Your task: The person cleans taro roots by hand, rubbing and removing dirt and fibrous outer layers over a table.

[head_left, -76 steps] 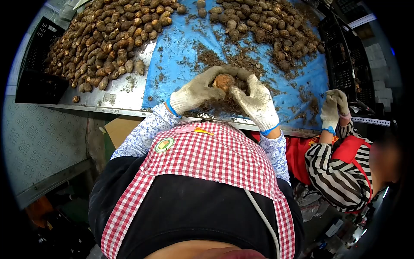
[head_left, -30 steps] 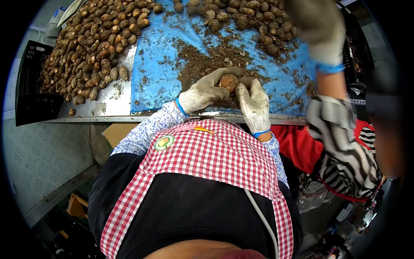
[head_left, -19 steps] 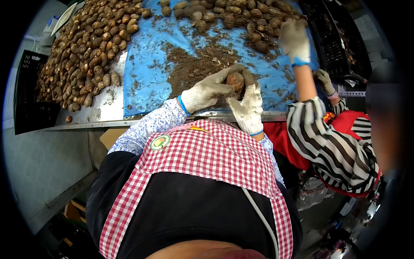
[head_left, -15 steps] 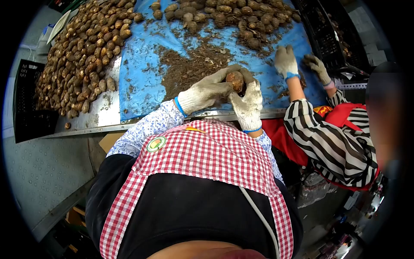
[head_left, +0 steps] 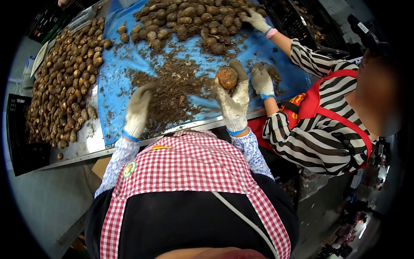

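Observation:
My right hand (head_left: 235, 102), in a soiled white glove with a blue cuff, grips a round brown taro corm (head_left: 226, 77) above the blue sheet. The thumb and fingers lie around it, and its top side shows. Away to the left, my gloved left hand (head_left: 139, 108) is stretched out near the table's front edge, with nothing visible in it. Between the two hands lies a patch of loose soil and root scraps (head_left: 177, 88). Beyond it is a heap of rough taro corms (head_left: 185, 19) with roots and dirt on them.
A large pile of cleaner taro corms (head_left: 64, 82) covers the metal table at left, beside a black crate (head_left: 26, 153). Right of me a co-worker in a striped top (head_left: 310, 142) has one gloved hand (head_left: 256, 20) at the heap, the other (head_left: 261, 81) near my right hand. Black crates (head_left: 289, 23) stand behind.
My left hand has let go of the taro corm and moved left. The right hand alone keeps it. The co-worker's far hand has reached to the heap.

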`<state>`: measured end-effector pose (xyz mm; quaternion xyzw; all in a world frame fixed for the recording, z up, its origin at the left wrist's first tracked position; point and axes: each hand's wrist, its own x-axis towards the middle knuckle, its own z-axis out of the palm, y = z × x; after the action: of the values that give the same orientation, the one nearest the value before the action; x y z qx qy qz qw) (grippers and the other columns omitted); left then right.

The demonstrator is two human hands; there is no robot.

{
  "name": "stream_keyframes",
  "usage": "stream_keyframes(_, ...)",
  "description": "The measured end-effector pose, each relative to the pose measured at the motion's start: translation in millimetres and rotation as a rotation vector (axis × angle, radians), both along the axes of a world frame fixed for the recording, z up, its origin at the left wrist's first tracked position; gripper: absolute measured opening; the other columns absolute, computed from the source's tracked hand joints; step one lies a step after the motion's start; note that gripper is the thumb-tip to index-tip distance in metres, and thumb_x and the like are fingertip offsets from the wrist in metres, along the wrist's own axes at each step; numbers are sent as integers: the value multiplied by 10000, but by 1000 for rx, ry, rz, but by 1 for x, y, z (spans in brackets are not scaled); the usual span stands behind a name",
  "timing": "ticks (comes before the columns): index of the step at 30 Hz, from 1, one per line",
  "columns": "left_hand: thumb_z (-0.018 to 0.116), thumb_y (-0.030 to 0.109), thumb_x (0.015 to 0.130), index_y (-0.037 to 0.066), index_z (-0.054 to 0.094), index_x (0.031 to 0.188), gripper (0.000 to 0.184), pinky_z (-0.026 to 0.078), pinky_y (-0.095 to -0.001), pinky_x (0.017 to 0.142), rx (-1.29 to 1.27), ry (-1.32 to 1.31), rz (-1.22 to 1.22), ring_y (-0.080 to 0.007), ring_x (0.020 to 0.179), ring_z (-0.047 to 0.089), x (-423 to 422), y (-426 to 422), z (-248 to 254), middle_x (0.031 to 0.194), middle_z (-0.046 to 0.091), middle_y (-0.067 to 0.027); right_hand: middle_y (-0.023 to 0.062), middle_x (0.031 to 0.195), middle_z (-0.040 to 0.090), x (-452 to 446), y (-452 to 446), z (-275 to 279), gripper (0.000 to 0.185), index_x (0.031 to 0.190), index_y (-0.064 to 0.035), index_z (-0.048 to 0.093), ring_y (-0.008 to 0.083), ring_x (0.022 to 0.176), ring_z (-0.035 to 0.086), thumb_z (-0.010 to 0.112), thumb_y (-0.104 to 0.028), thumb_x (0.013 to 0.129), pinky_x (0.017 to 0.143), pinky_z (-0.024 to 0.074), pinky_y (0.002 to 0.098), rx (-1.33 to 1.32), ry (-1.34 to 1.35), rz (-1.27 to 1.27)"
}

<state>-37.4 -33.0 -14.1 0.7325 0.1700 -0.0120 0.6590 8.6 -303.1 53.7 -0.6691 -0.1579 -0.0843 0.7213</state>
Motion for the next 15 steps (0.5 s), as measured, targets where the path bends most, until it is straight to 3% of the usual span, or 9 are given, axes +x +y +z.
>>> stream_keyframes(4, 522, 167, 1001, -10, 583, 1257, 317, 554, -270, 625, 21, 7, 328, -146, 720, 615, -39, 29, -8, 1002, 663, -118, 111, 1370, 430, 2, -1, 4, 679, 1479, -65, 301, 190, 1147, 533, 673, -129, 914, 917, 528, 300, 124, -1, 72)
stream_keyframes(5, 535, 171, 993, -31, 573, 1258, 336, 538, -251, 615, -60, -62, 376, -132, 711, 600, -49, 40, -18, 973, 651, -120, 104, 1345, 441, 8, -2, 3, 662, 1473, -76, 312, 171, 1087, 544, 669, -173, 925, 868, 539, 303, -137, -186, -43)
stream_keyframes(8, 483, 182, 1014, -37, 574, 1248, 332, 483, -252, 620, -118, -92, 404, -123, 713, 564, -69, 66, -43, 948, 627, -85, 98, 1315, 450, 11, 0, 2, 641, 1458, -79, 329, 153, 1003, 554, 669, -201, 930, 809, 542, 301, 19, -31, 32)
stream_keyframes(11, 478, 182, 1016, -37, 581, 1223, 318, 452, -252, 613, 68, -58, 480, -110, 704, 543, -76, 58, -35, 927, 610, -62, 84, 1231, 496, 22, -4, -6, 583, 1437, -76, 353, 135, 892, 563, 644, -193, 945, 738, 532, 293, 67, -63, -33)
stream_keyframes(15, 486, 179, 1014, -38, 593, 1215, 315, 460, -256, 629, 209, -35, 483, -106, 714, 544, -81, 48, -25, 936, 616, -63, 72, 1162, 544, 27, -17, -14, 494, 1430, -76, 372, 102, 855, 543, 551, -243, 1001, 792, 503, 286, 92, 49, -63)
